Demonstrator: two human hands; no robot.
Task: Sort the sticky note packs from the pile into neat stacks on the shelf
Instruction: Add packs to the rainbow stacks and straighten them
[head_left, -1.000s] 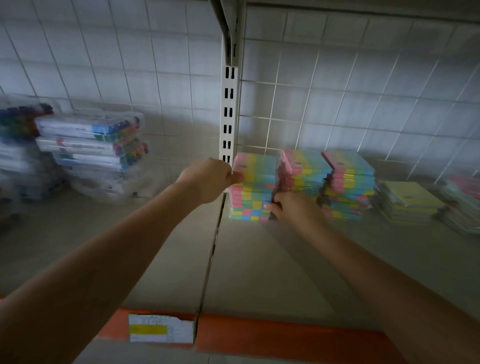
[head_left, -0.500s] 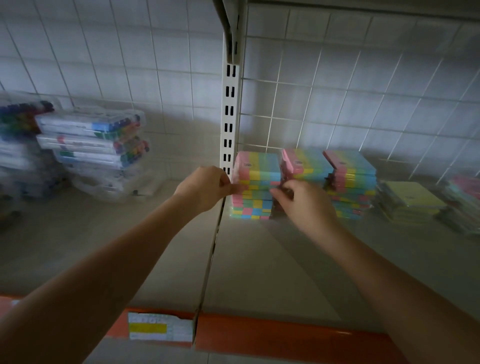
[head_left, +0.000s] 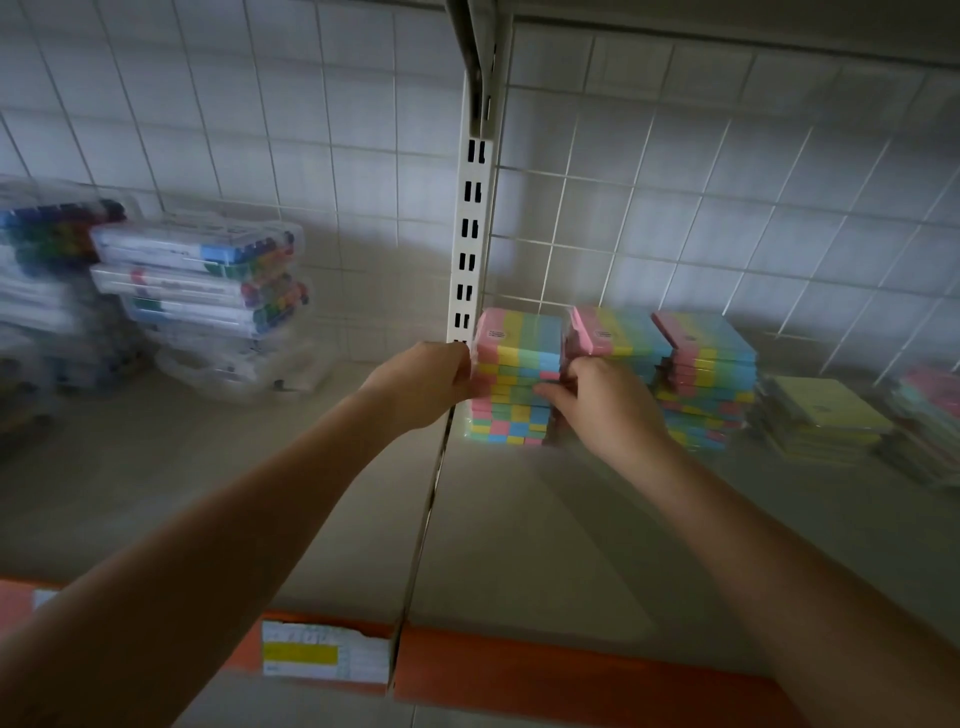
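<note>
A: What is seen to the left of the left hand (head_left: 426, 382)?

B: Clear plastic marker cases (head_left: 200, 278) are stacked flat, coloured caps visible through the lids; they are blurred. A slotted white metal upright (head_left: 467, 249) is seen just above that hand.

A: How is the left hand set?

B: Its fingers are curled against the left side of a stack of sticky note packs (head_left: 514, 379), which is gripped there. The packs are square, glossy-wrapped and striped in pink, yellow, green and blue.

A: And the right hand (head_left: 605, 405)?

B: The same stack is pinched at its front right edge, about mid-height, so it is held between both hands at the back of the shelf (head_left: 519, 540).

A: To the right of the right hand?

B: Two more striped stacks (head_left: 701, 374) are found, then a low stack of plain yellow packs (head_left: 821, 415), then a blurred pile at the frame edge.

A: The surface and room?

B: The shelf is smooth and beige, edged by an orange strip (head_left: 571, 670) carrying a price label (head_left: 322, 652). A white wire grid (head_left: 675, 182) is mounted behind, in dim light.
</note>
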